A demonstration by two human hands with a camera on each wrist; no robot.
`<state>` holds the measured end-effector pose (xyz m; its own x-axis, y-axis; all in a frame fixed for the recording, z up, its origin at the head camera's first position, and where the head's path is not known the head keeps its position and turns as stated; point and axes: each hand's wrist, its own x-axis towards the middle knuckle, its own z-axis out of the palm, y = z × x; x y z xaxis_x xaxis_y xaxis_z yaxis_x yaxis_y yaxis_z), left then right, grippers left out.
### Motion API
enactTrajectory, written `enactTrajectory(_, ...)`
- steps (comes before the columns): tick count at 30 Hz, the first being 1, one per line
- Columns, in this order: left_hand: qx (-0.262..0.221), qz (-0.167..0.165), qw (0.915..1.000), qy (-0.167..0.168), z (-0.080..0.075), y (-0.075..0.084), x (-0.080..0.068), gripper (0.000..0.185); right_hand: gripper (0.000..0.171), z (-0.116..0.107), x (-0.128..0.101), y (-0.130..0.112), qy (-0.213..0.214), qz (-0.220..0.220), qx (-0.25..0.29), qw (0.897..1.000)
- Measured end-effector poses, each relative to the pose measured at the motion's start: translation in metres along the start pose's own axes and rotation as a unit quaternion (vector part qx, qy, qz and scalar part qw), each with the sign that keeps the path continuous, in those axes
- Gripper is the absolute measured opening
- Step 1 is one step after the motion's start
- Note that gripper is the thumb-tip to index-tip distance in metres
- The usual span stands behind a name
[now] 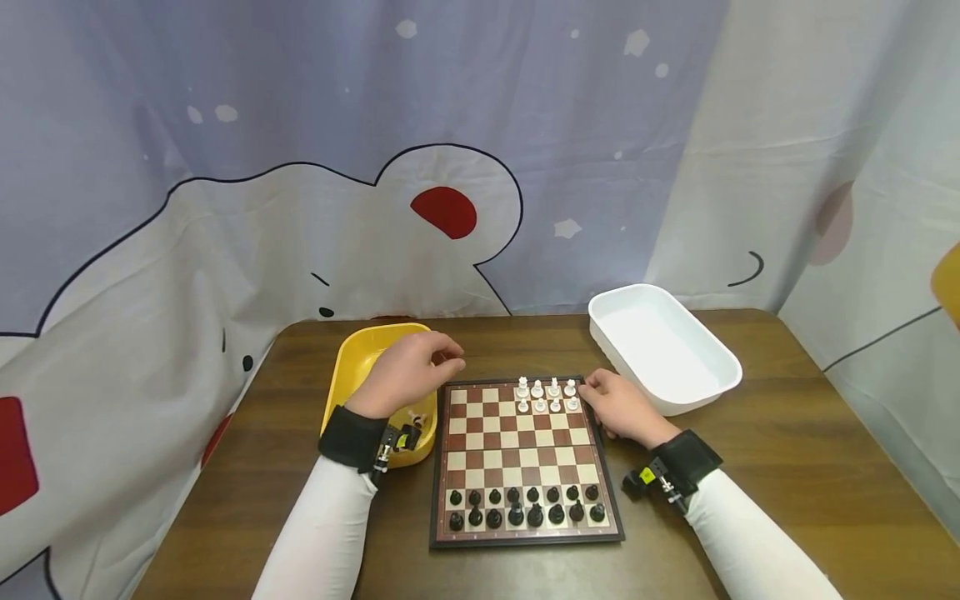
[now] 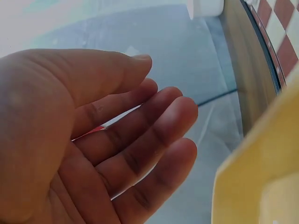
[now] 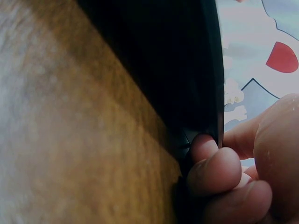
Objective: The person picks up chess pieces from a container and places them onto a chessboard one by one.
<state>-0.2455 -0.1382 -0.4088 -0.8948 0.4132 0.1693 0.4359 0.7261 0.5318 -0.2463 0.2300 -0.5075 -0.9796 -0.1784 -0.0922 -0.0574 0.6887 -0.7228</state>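
Over the yellow tray (image 1: 360, 358) hung the left hand (image 1: 411, 367), fingers loosely bent, thumb apart from the palm, nothing held. Under its wrist side, a few small pale pieces (image 1: 417, 419) lay at the tray's near end, too small to identify. Right of and nearer than that hand, the chessboard (image 1: 495, 458) sat flat on the wooden table (image 1: 787, 467), just beside the tray. The right hand (image 1: 626, 407) was at the board's far right corner, fingers curled and touching its outer edge; could not tell whether they clamped it. Just left of those fingers stood eight white pieces (image 1: 555, 406), two rows of four, filling the far right part of the board. Nearer than both hands, black pieces (image 1: 535, 517) stood upright in two full rows of eight along the near side; squares between the colours were bare. Beyond and right of the right hand, the white tray (image 1: 675, 350) sat near it, nothing inside. Farther off, past both hands, hung a printed curtain (image 1: 300, 92).
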Motion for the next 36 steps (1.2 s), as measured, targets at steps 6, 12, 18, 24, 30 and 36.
enactTrajectory(6, 0.020, -0.010, 0.9997, 0.004, -0.009, -0.016, -0.011, 0.021, 0.031, 0.000, -0.001, 0.000, -0.001, -0.007, 0.001, 1.000)
enactTrajectory(12, 0.034, -0.015, 0.9993, -0.004, -0.016, -0.030, -0.018, 0.018, 0.032, -0.002, -0.001, 0.000, 0.000, -0.010, 0.000, 1.000)
enactTrajectory(18, 0.054, -0.035, 0.9968, -0.048, -0.017, -0.042, -0.022, 0.021, 0.032, -0.002, -0.001, 0.000, 0.001, -0.005, -0.003, 1.000)
enactTrajectory(24, 0.042, -0.081, 0.9897, -0.111, -0.014, -0.047, -0.026, 0.024, 0.032, 0.000, -0.001, 0.000, -0.001, -0.009, 0.000, 1.000)
enactTrajectory(30, 0.045, -0.119, 0.9799, -0.154, -0.010, -0.051, -0.029, 0.034, 0.032, 0.000, -0.001, -0.001, 0.001, -0.006, 0.003, 1.000)
enactTrajectory(36, 0.045, -0.125, 0.9779, -0.161, -0.009, -0.053, -0.029, 0.038, 0.032, -0.001, -0.002, -0.002, -0.003, -0.005, 0.000, 1.000)
